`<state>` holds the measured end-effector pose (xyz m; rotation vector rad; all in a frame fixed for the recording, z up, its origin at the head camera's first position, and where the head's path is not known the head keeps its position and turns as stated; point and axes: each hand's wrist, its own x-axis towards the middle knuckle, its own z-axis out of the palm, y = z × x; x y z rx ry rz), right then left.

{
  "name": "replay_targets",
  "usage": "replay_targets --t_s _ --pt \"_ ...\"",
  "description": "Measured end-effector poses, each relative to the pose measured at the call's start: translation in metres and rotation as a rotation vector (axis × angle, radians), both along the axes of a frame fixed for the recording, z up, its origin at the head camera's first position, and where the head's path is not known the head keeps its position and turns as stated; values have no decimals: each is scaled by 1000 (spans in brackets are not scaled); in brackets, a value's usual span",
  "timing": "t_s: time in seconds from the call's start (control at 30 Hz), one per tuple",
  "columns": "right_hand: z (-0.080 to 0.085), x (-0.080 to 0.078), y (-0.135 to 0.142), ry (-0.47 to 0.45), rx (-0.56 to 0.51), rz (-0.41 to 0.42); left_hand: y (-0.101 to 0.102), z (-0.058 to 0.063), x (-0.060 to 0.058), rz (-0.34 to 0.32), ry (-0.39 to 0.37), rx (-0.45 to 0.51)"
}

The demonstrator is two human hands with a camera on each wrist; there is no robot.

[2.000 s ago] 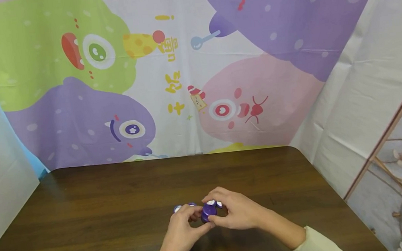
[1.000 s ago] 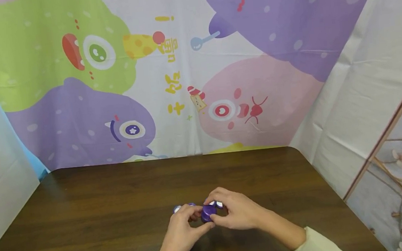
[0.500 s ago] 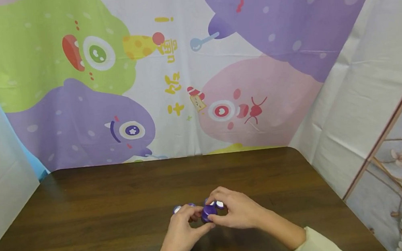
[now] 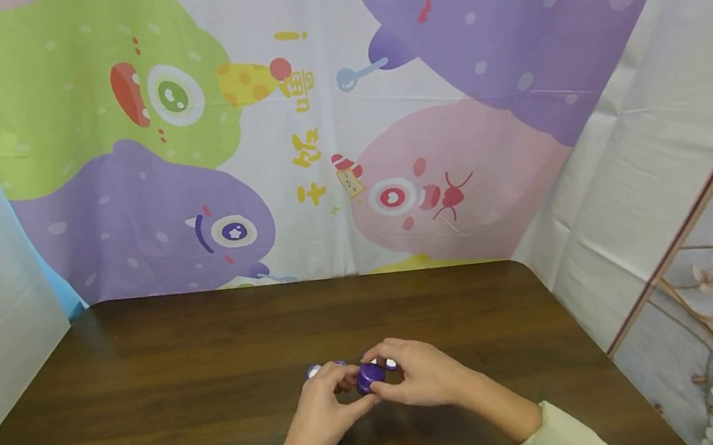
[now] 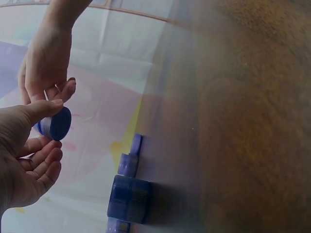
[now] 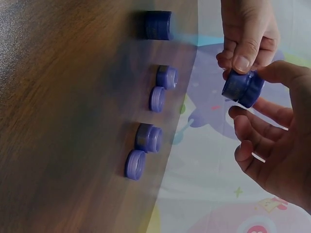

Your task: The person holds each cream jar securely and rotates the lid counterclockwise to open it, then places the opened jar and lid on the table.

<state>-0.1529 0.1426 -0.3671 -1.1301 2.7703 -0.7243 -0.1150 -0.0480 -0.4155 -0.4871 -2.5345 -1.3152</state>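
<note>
Over the table, both hands meet at a small purple cosmetic jar (image 6: pixel 234 87) with its purple lid (image 4: pixel 371 374) on top. My left hand (image 4: pixel 323 401) pinches the jar's body between thumb and fingers. In the left wrist view the jar's round dark-blue bottom (image 5: pixel 60 124) faces the camera. The lid is pinched by my right hand (image 4: pixel 424 373), thumb in front and index finger behind, with the other fingers loosely bent in the right wrist view. Behind the hands stand more purple jars, partly hidden in the head view.
On the brown wooden table (image 4: pixel 213 344) stand two open jars (image 6: pixel 167 76), with two loose lids (image 6: pixel 135 164) beside them. A larger-looking capped jar (image 6: pixel 159 25) stands apart from these. A cartoon-print cloth (image 4: pixel 332 239) hangs beyond the table's far edge.
My right hand's fingers have shifted slightly around the lid, the index finger now a little lower. My left hand and the jar stay in place.
</note>
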Motion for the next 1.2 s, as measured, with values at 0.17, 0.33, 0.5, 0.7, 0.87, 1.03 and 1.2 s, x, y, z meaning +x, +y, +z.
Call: replay_targets --t_s 0.17,0.33,0.5,0.7,0.87,1.03,1.2 --pt "2 1 0 -30 2 10 0 1 0 1 23 -8" --pt "3 1 1 -61 -29 -14 1 2 0 1 5 -5" --pt "2 1 1 -71 -19 16 1 0 1 -22 1 5" --pt "2 2 1 -89 -38 9 1 -2 0 -16 17 2" --pt "1 2 2 -70 -53 -16 1 -2 0 -13 19 6" --pt "0 2 2 -39 -26 27 2 -2 1 -21 10 9" --pt "0 2 2 -67 -35 22 2 -1 1 -26 1 1"
